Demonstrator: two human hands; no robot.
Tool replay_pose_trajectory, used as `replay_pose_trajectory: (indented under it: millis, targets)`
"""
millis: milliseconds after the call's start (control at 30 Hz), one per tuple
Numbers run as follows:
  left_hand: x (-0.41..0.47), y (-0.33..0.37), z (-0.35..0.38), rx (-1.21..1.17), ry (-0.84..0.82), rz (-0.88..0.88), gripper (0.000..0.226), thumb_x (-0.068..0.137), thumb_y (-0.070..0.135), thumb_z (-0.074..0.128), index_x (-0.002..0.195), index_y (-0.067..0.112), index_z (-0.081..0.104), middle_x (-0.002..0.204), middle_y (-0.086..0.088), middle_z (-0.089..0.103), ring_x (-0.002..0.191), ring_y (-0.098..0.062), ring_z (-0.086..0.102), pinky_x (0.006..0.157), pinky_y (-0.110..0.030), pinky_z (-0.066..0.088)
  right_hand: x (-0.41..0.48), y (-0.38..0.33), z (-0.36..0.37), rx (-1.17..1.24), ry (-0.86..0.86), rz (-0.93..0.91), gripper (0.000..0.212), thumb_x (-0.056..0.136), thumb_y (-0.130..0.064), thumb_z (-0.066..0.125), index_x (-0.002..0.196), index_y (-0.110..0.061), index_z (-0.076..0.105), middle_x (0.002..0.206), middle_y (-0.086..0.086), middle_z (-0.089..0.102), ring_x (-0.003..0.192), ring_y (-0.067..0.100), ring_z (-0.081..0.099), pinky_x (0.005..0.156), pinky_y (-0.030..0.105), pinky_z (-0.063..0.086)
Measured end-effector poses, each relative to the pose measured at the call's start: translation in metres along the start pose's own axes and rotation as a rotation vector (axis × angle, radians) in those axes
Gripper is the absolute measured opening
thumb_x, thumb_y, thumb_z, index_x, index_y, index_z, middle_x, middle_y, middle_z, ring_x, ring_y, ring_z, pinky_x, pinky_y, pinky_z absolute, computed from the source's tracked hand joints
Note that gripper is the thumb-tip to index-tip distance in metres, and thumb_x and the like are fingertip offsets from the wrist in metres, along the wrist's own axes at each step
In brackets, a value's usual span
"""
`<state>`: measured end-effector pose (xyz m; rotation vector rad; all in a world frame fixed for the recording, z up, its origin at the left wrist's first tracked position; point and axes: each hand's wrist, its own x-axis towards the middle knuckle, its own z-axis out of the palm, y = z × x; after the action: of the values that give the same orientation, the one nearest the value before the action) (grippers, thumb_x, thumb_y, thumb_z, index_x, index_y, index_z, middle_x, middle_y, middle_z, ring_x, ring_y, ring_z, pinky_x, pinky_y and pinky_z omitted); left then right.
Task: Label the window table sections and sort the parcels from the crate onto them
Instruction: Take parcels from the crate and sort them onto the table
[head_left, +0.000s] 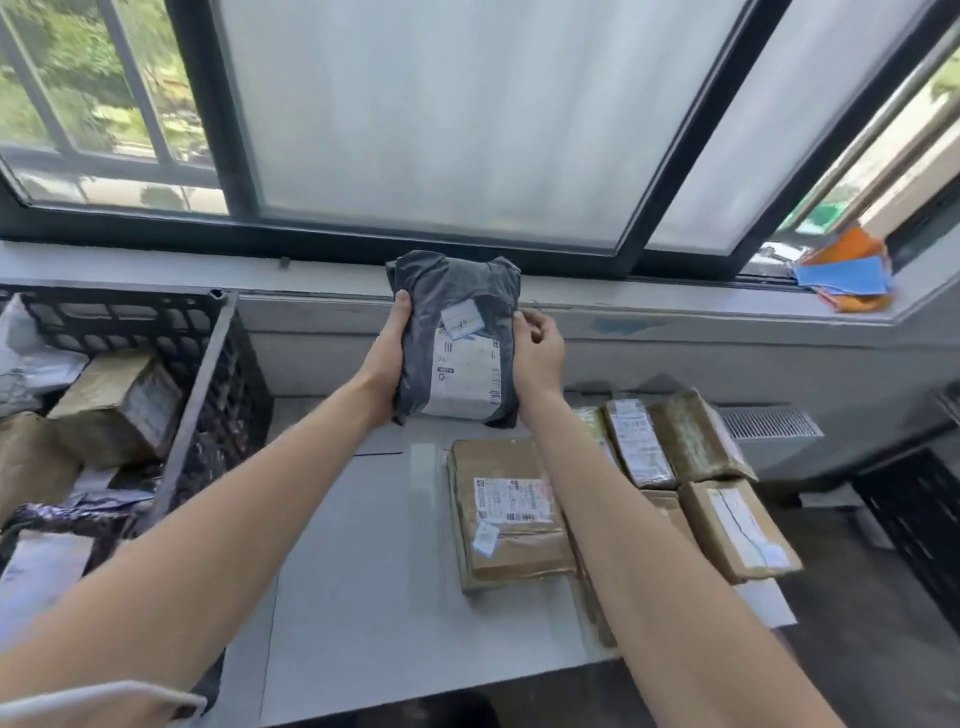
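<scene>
I hold a dark grey plastic mailer parcel (457, 338) upright above the far middle of the grey table (363, 571). It carries a white shipping label and a small blue-edged sticker. My left hand (387, 358) grips its left edge, thumb on the front. My right hand (537, 353) pinches its right edge. A black plastic crate (208, 415) at the left holds several more parcels, brown and white. A brown cardboard parcel (509, 514) lies flat on the table below the mailer.
Several brown boxes (691, 467) lie in a group on the table's right part. A strip of clear tape (428, 499) runs across the tabletop. Orange and blue sheets (847, 275) sit on the window sill at right. A black crate (919, 519) stands on the floor at right.
</scene>
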<state>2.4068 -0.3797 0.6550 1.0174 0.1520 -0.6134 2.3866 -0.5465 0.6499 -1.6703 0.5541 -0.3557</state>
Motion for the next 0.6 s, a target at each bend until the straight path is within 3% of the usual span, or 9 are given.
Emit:
replay_pose_trajectory:
  millis: [33, 133, 200, 300, 367, 467, 600]
  targets:
    - [0.003, -0.010, 0.016, -0.024, 0.011, -0.012, 0.059, 0.093, 0.067, 0.041, 0.115, 0.019, 0.069, 0.112, -0.008, 0.073, 0.098, -0.022, 0.072, 0.074, -0.031, 0.059, 0.005, 0.005, -0.016, -0.067, 0.044, -0.052, 0.016, 0.102, -0.027, 0.052, 0.099, -0.015, 0.063, 0.093, 0.004, 0.068, 0.091, 0.022, 0.064, 0.084, 0.042, 0.055]
    - [0.018, -0.042, 0.055, -0.062, 0.060, -0.047, 0.056, 0.095, 0.063, 0.042, 0.105, 0.016, 0.070, 0.095, -0.009, 0.077, 0.077, -0.022, 0.075, 0.053, -0.026, 0.057, 0.017, 0.017, -0.059, -0.125, 0.047, 0.006, 0.049, 0.101, -0.045, 0.047, 0.067, -0.010, 0.056, 0.065, 0.004, 0.056, 0.062, 0.019, 0.049, 0.061, 0.035, 0.039]
    - [0.032, -0.064, 0.080, -0.074, 0.092, -0.049, 0.056, 0.097, 0.060, 0.040, 0.114, 0.013, 0.066, 0.096, -0.011, 0.076, 0.076, -0.025, 0.075, 0.051, -0.028, 0.056, 0.026, 0.026, -0.087, -0.153, -0.033, 0.095, 0.069, 0.094, -0.062, 0.046, 0.075, 0.003, 0.061, 0.069, 0.010, 0.061, 0.064, 0.020, 0.053, 0.061, 0.035, 0.042]
    - [0.058, -0.100, 0.116, -0.022, 0.144, -0.103, 0.054, 0.098, 0.058, 0.040, 0.107, 0.014, 0.069, 0.088, -0.010, 0.077, 0.074, -0.026, 0.074, 0.055, -0.029, 0.057, 0.046, 0.049, -0.134, -0.186, -0.154, 0.075, 0.056, 0.088, -0.055, 0.060, 0.092, 0.000, 0.068, 0.089, 0.019, 0.072, 0.075, 0.027, 0.063, 0.070, 0.048, 0.052]
    - [0.077, -0.124, 0.134, 0.059, 0.190, -0.176, 0.053, 0.098, 0.059, 0.040, 0.106, 0.015, 0.070, 0.085, -0.008, 0.077, 0.077, -0.027, 0.073, 0.062, -0.030, 0.056, 0.060, 0.065, -0.163, -0.235, -0.124, 0.075, 0.048, 0.089, -0.048, 0.062, 0.085, 0.000, 0.066, 0.080, 0.011, 0.069, 0.072, 0.027, 0.059, 0.063, 0.041, 0.046]
    - [0.103, -0.153, 0.154, 0.192, 0.215, -0.263, 0.053, 0.096, 0.060, 0.041, 0.098, 0.017, 0.071, 0.079, -0.006, 0.077, 0.070, -0.023, 0.072, 0.056, -0.027, 0.053, 0.081, 0.090, -0.200, -0.281, -0.083, 0.095, 0.046, 0.092, -0.043, 0.061, 0.067, -0.006, 0.053, 0.067, 0.009, 0.057, 0.067, 0.019, 0.048, 0.061, 0.033, 0.034]
    - [0.130, -0.178, 0.165, 0.280, 0.269, -0.301, 0.051, 0.095, 0.060, 0.045, 0.095, 0.017, 0.071, 0.088, -0.006, 0.075, 0.082, -0.024, 0.069, 0.065, -0.031, 0.050, 0.102, 0.119, -0.225, -0.304, -0.099, 0.155, 0.050, 0.096, -0.041, 0.056, 0.085, 0.007, 0.065, 0.088, 0.023, 0.069, 0.074, 0.022, 0.053, 0.065, 0.033, 0.036]
